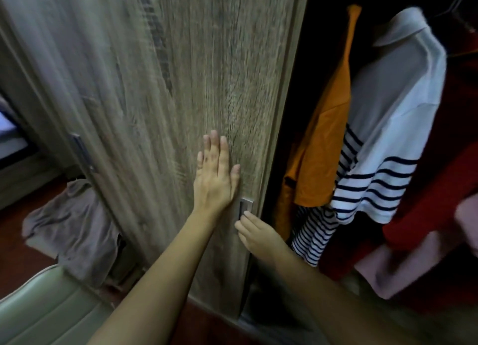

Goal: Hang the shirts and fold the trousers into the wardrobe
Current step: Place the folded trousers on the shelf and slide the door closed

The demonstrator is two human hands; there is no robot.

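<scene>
- Where floor [13, 243] shows at far left, a crumpled grey-brown garment [75, 228] lies beside the pale wood-grain wardrobe door [181, 73].
- Left hand [216, 174] presses flat on that door, its grip fully spread, holding nothing.
- Right hand [256, 233], just below, curls its grip onto the small silver metal handle [245, 207] at the door's edge.
- Right of it hang an orange shirt [323, 142], a white navy-striped shirt [388, 127] and a red garment [445, 210].
</scene>
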